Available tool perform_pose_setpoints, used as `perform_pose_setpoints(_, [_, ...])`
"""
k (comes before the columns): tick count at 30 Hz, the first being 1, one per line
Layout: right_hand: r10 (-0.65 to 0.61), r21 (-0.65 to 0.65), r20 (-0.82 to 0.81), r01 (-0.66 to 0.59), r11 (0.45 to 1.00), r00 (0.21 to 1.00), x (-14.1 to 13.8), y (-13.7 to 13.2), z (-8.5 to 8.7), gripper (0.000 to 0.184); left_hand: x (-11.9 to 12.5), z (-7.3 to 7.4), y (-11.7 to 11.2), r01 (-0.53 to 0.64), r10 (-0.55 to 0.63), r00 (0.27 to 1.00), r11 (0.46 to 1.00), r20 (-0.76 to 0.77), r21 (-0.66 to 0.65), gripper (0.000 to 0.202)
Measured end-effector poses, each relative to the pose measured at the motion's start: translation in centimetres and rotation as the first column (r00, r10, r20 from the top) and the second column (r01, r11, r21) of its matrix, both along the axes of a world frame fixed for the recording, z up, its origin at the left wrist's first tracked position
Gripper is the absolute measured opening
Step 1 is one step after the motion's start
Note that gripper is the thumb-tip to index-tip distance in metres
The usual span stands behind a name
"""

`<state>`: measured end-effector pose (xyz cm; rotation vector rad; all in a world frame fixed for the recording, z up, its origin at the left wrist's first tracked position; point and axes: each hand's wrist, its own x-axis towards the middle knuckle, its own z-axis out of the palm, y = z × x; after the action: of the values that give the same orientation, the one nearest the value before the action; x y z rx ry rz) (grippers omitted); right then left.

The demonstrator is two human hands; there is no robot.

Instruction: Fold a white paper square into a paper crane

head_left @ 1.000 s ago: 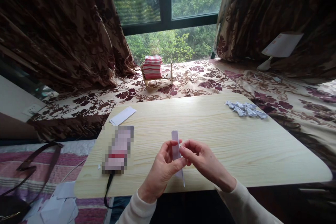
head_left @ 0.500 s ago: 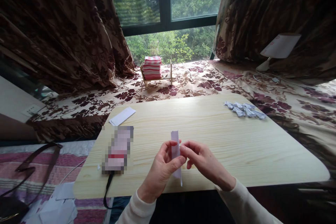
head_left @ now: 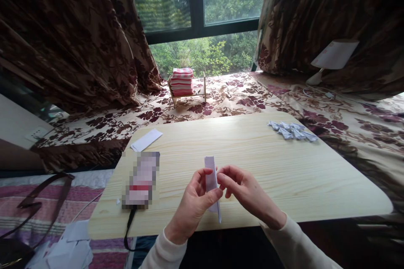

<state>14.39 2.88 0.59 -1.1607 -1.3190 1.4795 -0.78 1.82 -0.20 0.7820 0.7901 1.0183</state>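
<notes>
A narrow folded strip of white paper (head_left: 211,172) stands upright above the near edge of the light wooden table (head_left: 252,155). My left hand (head_left: 195,204) pinches it from the left with thumb and fingers. From the right, my right hand (head_left: 244,189) presses its fingertips on the strip's edge. Both hands are closed on the paper.
A pile of small folded paper pieces (head_left: 292,130) lies at the table's far right. A white paper slip (head_left: 147,140) sits at the far left, with a blurred flat object (head_left: 142,178) and its cable nearer. Loose papers (head_left: 71,248) lie on the bedding below left.
The strip and both hands have barely shifted; my right fingers slid slightly along the strip's edge.
</notes>
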Motion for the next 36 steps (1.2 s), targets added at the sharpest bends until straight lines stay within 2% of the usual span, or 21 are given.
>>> perform_pose_setpoints(9, [0.026, -0.031, -0.046, -0.027, 0.999, 0.999, -0.12, -0.06, -0.11, 0.037, -0.06, 0.02, -0.02, 0.015, -0.015, 1.000, 1.000, 0.006, 0.011, 0.036])
perform_pose_setpoints(16, [0.064, -0.037, -0.061, -0.066, 0.997, 0.996, -0.23, -0.14, -0.37, 0.031, -0.18, 0.06, -0.06, 0.006, -0.006, 1.000, 1.000, 0.029, 0.007, 0.031])
perform_pose_setpoints(23, [0.052, -0.039, -0.062, -0.054, 0.998, 0.997, -0.21, -0.06, -0.41, 0.033, -0.32, 0.19, -0.02, -0.008, 0.010, 0.999, 1.000, 0.045, -0.026, 0.028])
perform_pose_setpoints(36, [0.051, -0.026, -0.062, -0.052, 0.998, 0.997, -0.18, -0.11, -0.23, 0.032, -0.13, 0.31, 0.15, -0.021, 0.022, 0.999, 0.999, 0.036, -0.027, 0.037])
